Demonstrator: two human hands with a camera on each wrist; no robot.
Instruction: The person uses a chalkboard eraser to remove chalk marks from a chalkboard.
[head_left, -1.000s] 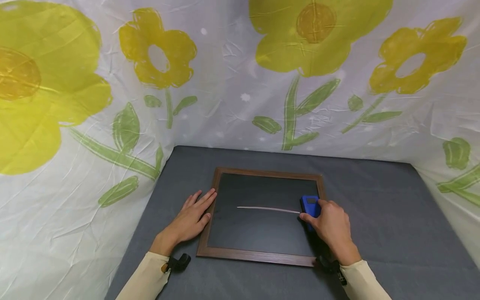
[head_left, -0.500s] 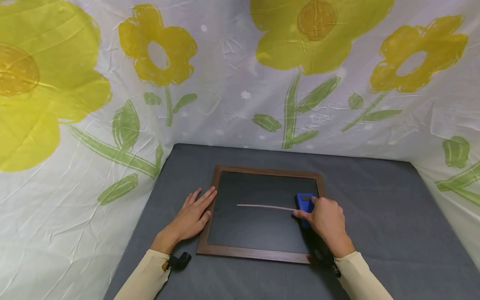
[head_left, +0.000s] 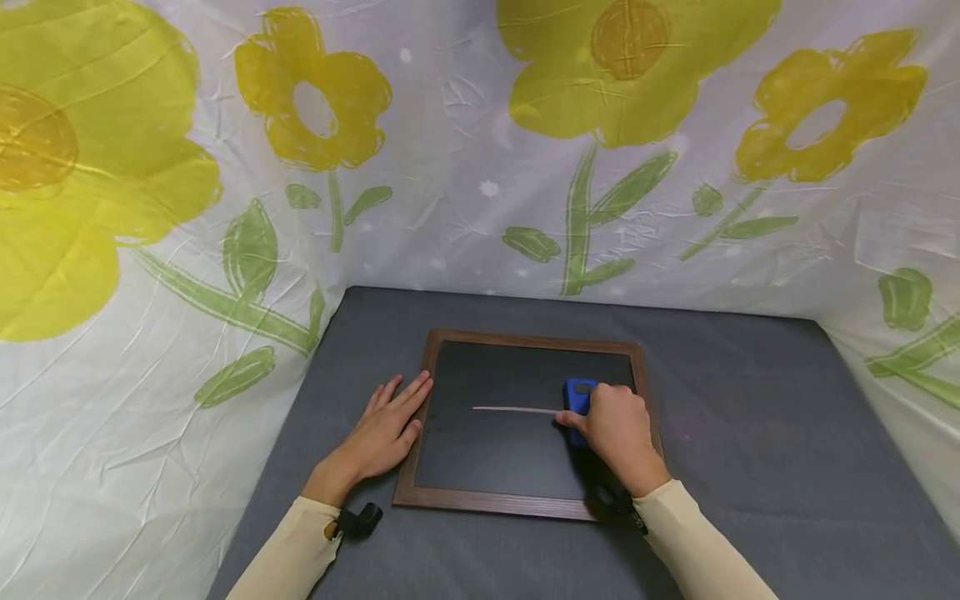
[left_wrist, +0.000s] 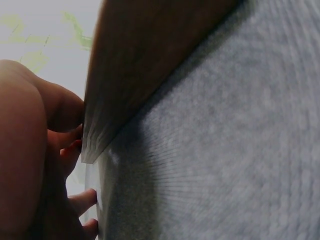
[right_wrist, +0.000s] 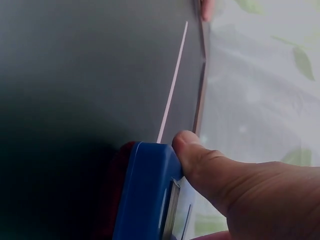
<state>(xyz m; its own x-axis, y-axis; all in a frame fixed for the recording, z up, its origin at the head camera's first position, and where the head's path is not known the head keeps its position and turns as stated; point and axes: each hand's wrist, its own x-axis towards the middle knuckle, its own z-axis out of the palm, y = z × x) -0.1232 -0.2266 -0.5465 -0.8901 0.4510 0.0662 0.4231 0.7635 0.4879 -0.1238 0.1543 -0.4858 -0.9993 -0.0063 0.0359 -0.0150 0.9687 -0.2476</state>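
On the mat: board (head_left: 525, 417) is lying flat, chalk line (head_left: 513, 409) across it.
Right hand (head_left: 618, 429): is gripping the eraser (head_left: 577, 398) at the line's end.
Left hand (head_left: 382, 437): is resting flat, fingers straight, against the frame (head_left: 414, 442).

Matt chalkboard (head_left: 517, 433), wood-grain frame (head_left: 495, 502); glossy plastic eraser (right_wrist: 145, 195); felt mat (head_left: 750, 400).

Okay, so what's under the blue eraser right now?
The blue eraser, gripped by the right hand, sits on the dark face of the chalkboard. The white chalk line runs up to its left edge; whether any line remains beneath it is hidden.
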